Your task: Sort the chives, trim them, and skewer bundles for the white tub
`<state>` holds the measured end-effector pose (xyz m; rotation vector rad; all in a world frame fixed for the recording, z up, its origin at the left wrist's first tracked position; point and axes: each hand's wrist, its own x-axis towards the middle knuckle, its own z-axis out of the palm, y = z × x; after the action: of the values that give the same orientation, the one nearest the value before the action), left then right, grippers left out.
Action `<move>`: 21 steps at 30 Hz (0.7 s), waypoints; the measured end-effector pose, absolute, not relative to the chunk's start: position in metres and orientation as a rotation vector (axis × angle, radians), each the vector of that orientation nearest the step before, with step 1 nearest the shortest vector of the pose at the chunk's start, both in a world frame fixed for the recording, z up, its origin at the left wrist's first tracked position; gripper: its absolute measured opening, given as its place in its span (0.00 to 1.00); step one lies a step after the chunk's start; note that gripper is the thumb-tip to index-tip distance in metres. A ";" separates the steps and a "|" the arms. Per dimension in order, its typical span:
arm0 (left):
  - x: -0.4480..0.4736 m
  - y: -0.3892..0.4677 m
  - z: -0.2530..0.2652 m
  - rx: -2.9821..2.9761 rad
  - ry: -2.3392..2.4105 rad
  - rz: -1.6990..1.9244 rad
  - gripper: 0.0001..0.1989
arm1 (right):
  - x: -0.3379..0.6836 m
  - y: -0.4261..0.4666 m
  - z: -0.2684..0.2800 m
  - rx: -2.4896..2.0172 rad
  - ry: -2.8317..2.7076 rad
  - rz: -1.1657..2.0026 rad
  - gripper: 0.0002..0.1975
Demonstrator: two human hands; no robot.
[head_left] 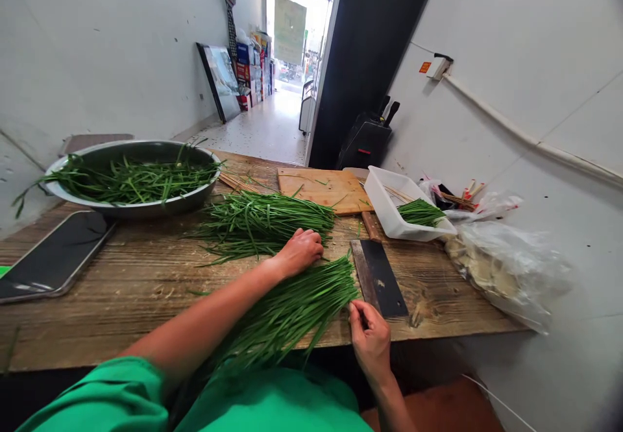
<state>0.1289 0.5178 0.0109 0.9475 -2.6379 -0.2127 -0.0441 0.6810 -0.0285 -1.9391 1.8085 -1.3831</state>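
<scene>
Two piles of garlic chives lie on the wooden table. The far pile [263, 215] lies crosswise. The near bunch [296, 309] stretches from the table's front edge toward the right, its ends fairly even. My left hand [302, 250] reaches over the near bunch, its fingers curled down on the chives at the right edge of the far pile; the fingertips are partly hidden. At the right end of the near bunch, my right hand [370, 336] pinches chive ends between thumb and fingers. Just right of the bunch lies a cleaver [382, 279], flat, its handle pointing away.
A metal basin [134, 208] of loose chives stands at the left, behind a phone [58, 253]. Skewers [238, 182] and a cutting board [321, 190] are at the back. A white plastic bin [389, 215] holds chives and skewers, beside a clear plastic bag [511, 263].
</scene>
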 end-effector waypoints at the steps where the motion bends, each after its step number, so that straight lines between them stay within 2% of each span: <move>1: 0.127 0.518 0.011 0.943 -2.615 -0.243 0.08 | -0.044 0.681 -0.028 -1.939 1.807 -1.375 0.10; 7: 0.124 0.524 0.017 1.032 -2.265 -0.626 0.06 | -0.045 0.681 -0.028 -1.934 1.801 -1.357 0.10; 12: 0.118 0.529 0.017 0.992 -2.169 -0.935 0.06 | -0.045 0.680 -0.028 -1.921 1.805 -1.365 0.10; 21: 0.109 0.536 0.015 1.008 -2.076 -0.924 0.07 | -0.047 0.679 -0.029 -1.916 1.780 -1.352 0.10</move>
<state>0.1095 0.5364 0.0154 1.0081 -2.0762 -0.9235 -0.0466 0.6795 -0.0291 -1.9164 1.7802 -1.3516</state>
